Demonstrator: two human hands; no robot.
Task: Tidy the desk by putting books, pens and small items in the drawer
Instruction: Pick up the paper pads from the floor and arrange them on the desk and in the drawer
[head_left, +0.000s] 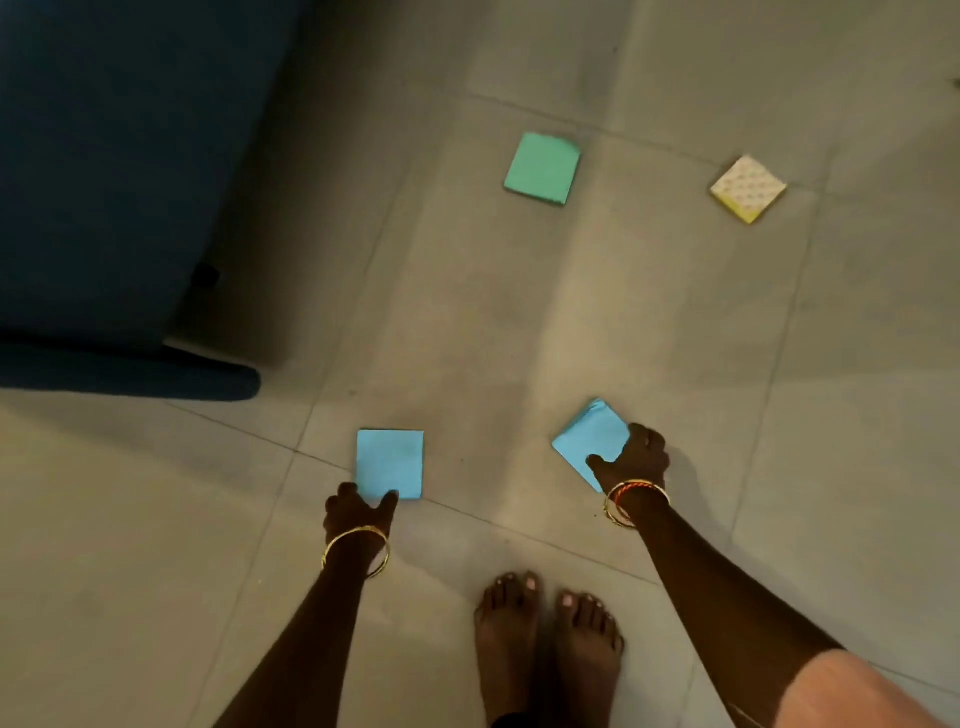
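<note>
Both hands grip at once: left hand (358, 512) pinches the near edge of a flat light-blue square notepad (390, 462) lying square-on upon the grey tiled floor (519, 338); right hand (636, 457) curls over the near right corner of a second light-blue square pad (587, 441), turned diamond-wise, far corner slightly raised. Each pad lies directly ahead of its own hand, away from the bare feet (545, 634). Head view only; no desk or drawer visible. Farther out, well apart, a flat green square pad (543, 169) and, right of it, a cream patterned square pad with yellow edge (748, 188); right hand is nearer both. Dark blue upholstered furniture (104, 182) stands at left. Pads look thin, light, easily lifted.
</note>
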